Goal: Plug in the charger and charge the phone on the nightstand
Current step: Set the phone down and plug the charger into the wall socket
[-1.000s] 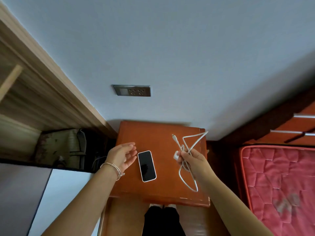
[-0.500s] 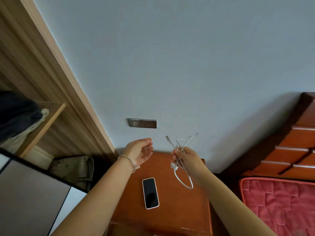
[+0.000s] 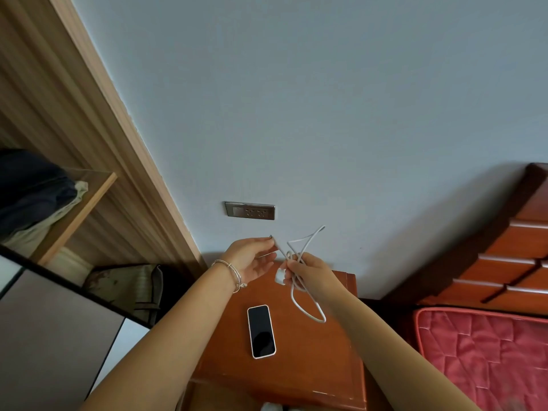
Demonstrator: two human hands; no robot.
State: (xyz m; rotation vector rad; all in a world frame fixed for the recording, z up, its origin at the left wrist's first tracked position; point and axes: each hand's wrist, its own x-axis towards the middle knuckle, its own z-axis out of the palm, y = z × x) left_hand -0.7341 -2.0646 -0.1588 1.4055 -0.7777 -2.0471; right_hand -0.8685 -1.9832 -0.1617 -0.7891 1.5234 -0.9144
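White cable has come up off the orange-brown counter and now hangs in the air between both hands, where a second ago only the right one carried it. The left hand, empty and cupped a moment back, has moved across and taken the free end of the cable, the small plug tip poking out above its fingertips. To my eye that means the untangling has begun, and the plugging in has not.

Thumb and forefinger of the left hand are pinched lightly on that cable end; the other fingers stay loose and half open. The right hand is closed around the bunched loops, with the white charger block pressed against its fingers and one long loop dangling below, just above the counter.

The wall socket sits on the grey wall a little above both hands, with nothing in it. The phone lies face up on the counter, dark screen, below the hands and clear of the hanging loop, untouched. Beside the counter on the right is a red mattress.
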